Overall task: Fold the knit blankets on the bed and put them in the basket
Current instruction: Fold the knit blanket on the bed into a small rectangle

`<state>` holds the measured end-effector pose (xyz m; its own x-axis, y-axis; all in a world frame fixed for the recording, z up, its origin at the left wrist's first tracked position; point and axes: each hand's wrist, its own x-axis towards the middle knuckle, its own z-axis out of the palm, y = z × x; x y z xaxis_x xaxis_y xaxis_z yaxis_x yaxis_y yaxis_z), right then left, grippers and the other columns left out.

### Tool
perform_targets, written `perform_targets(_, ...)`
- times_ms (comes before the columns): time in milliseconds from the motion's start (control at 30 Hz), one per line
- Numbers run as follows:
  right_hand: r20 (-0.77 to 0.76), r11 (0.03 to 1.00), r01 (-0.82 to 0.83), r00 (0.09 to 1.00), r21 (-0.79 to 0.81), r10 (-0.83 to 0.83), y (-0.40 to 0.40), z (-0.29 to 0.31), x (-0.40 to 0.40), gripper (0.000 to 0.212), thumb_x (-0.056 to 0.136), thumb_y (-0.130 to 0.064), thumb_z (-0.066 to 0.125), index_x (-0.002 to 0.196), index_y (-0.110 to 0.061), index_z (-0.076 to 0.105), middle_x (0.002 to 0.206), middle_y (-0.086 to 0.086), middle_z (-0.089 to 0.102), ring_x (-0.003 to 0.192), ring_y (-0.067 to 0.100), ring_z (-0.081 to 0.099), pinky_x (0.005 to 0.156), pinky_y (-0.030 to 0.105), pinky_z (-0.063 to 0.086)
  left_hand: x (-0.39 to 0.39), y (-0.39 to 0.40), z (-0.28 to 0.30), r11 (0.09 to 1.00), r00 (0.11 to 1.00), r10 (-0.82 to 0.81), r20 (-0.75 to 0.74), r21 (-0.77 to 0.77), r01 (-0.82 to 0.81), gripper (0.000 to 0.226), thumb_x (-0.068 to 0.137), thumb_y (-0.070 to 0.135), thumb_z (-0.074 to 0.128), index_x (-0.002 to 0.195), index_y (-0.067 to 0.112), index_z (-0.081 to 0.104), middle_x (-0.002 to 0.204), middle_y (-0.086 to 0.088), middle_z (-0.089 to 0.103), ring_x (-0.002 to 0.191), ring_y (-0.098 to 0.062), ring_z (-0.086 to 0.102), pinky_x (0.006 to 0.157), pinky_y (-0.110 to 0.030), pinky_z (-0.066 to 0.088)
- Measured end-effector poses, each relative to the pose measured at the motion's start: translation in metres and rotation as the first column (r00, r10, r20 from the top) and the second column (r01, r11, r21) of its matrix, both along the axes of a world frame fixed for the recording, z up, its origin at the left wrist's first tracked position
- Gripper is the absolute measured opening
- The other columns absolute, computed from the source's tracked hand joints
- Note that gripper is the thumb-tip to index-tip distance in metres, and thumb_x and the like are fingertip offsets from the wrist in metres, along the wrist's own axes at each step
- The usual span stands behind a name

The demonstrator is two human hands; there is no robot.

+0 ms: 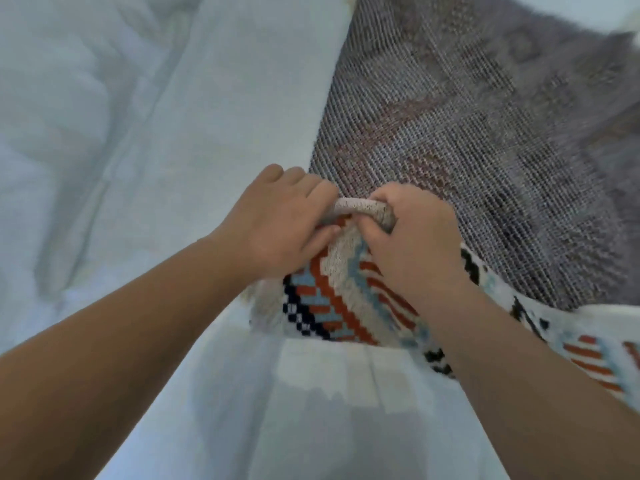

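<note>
With your left hand [277, 220] and right hand [412, 237] both pinching the blanket [332, 299] edge tight, keep the corners together and pull it flat on the bed [173, 133].

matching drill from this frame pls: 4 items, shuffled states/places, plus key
Items
1. left hand
2. right hand
3. patterned blanket
4. white bedding

Descriptions
A. pale and rumpled, on the left side of the view
B. grips the blanket's rolled edge from the left
C. orange, blue and dark blocks; its grey woven back spreads away beyond the hands
D. grips the rolled edge from the right

Pairs: 1-B, 2-D, 3-C, 4-A
</note>
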<state>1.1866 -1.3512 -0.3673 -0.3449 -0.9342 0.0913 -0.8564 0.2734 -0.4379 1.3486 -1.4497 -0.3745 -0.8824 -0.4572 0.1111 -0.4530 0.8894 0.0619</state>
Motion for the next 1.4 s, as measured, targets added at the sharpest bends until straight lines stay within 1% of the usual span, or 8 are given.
perform_targets(200, -0.213, 0.974, 0.034, 0.977, 0.224, 0.015, -0.040, -0.032, -0.029, 0.062, 0.094, -0.059, 0.045, 0.146, -0.028, 0.039, 0.153, 0.002, 0.036, 0.143, 0.025, 0.026, 0.114, 0.047, 0.012, -0.039, -0.031, -0.035, 0.977, 0.977, 0.136, 0.163, 0.140, -0.160, 0.082, 0.092, 0.058, 0.038, 0.157, 0.013, 0.016, 0.163, -0.014, 0.018, 0.151, -0.030, 0.010, 0.122, -0.044, 0.001)
perform_targets(333, -0.214, 0.923, -0.150, 0.948, 0.355, 0.237, -0.020, -0.071, -0.008, 0.072, 0.098, -0.058, 0.030, 0.157, -0.021, 0.015, 0.166, 0.005, 0.005, 0.152, 0.025, -0.006, 0.117, 0.048, -0.016, -0.026, -0.002, -0.071, 0.922, 0.936, 0.179, 0.304, 0.280, -0.267, 0.089, 0.095, 0.059, 0.033, 0.157, 0.017, -0.014, 0.166, -0.009, -0.019, 0.152, -0.025, -0.017, 0.125, -0.046, -0.003)
perform_targets(467, -0.141, 0.913, -0.133, 0.969, 0.387, 0.201, -0.016, -0.093, 0.000, 0.070, 0.099, -0.059, 0.021, 0.158, -0.023, 0.012, 0.166, 0.004, 0.005, 0.153, 0.024, -0.003, 0.122, 0.049, -0.007, -0.014, 0.010, -0.083, 0.780, 0.892, 0.427, 0.149, 0.439, -0.446, 0.096, 0.087, 0.056, 0.057, 0.159, 0.025, 0.001, 0.164, -0.012, 0.016, 0.150, -0.031, 0.016, 0.123, -0.048, 0.017)
perform_targets(633, -0.093, 0.895, -0.162, 0.971, 0.416, 0.219, -0.022, -0.092, -0.006, 0.076, 0.097, -0.064, 0.024, 0.157, -0.029, -0.006, 0.165, 0.002, -0.013, 0.151, 0.023, -0.017, 0.120, 0.049, -0.011, -0.033, -0.011, -0.058, 0.432, 0.694, 0.720, -0.011, 0.790, -0.435, 0.058, 0.081, 0.016, 0.061, 0.133, 0.037, 0.047, 0.100, 0.009, 0.062, 0.093, -0.017, 0.063, 0.089, -0.046, 0.055)
perform_targets(800, -0.069, 0.942, -0.156, 0.980, 0.296, 0.184, -0.032, -0.080, -0.008, 0.083, 0.093, -0.071, 0.027, 0.157, -0.030, -0.006, 0.165, 0.004, -0.015, 0.151, 0.026, -0.017, 0.120, 0.049, -0.009, -0.053, -0.039, -0.031, 0.862, 0.763, 0.487, -0.425, 0.377, -0.340, 0.055, 0.069, -0.005, 0.051, 0.119, 0.016, 0.061, 0.115, -0.003, 0.062, 0.112, -0.029, 0.056, 0.099, -0.046, 0.041)
perform_targets(1000, -0.166, 0.873, -0.188, 0.943, 0.449, 0.288, -0.023, -0.090, -0.001, 0.085, 0.091, -0.075, 0.013, 0.157, -0.026, -0.010, 0.164, 0.006, -0.021, 0.149, 0.027, -0.022, 0.119, 0.054, -0.013, -0.021, 0.001, -0.074, 0.814, 0.856, 0.517, -0.028, 0.326, -0.481, 0.058, 0.088, 0.028, 0.066, 0.140, 0.016, 0.044, 0.144, -0.010, 0.043, 0.132, -0.030, 0.041, 0.107, -0.047, 0.039)
perform_targets(1267, -0.119, 0.853, -0.306, 0.914, 0.423, 0.387, 0.014, -0.107, 0.043, 0.084, 0.091, -0.071, 0.022, 0.158, -0.021, 0.018, 0.166, 0.008, 0.010, 0.153, 0.028, 0.001, 0.119, 0.051, -0.007, 0.035, 0.058, -0.074, 0.019, 0.513, 0.800, 0.311, 0.842, -0.540, 0.032, 0.086, 0.046, 0.069, 0.109, 0.025, 0.060, 0.090, 0.002, 0.072, 0.078, -0.017, 0.071, 0.072, -0.040, 0.060)
perform_targets(1400, -0.136, 0.834, -0.306, 0.904, 0.458, 0.406, 0.030, -0.114, 0.061, 0.083, 0.089, -0.067, 0.020, 0.158, -0.020, 0.019, 0.166, 0.009, 0.010, 0.153, 0.029, 0.003, 0.121, 0.053, -0.002, 0.047, 0.074, -0.079, 0.047, 0.621, 0.699, 0.353, 0.845, -0.533, 0.018, 0.097, 0.041, 0.058, 0.088, 0.028, 0.068, 0.076, 0.009, 0.073, 0.067, -0.008, 0.067, 0.066, -0.031, 0.055)
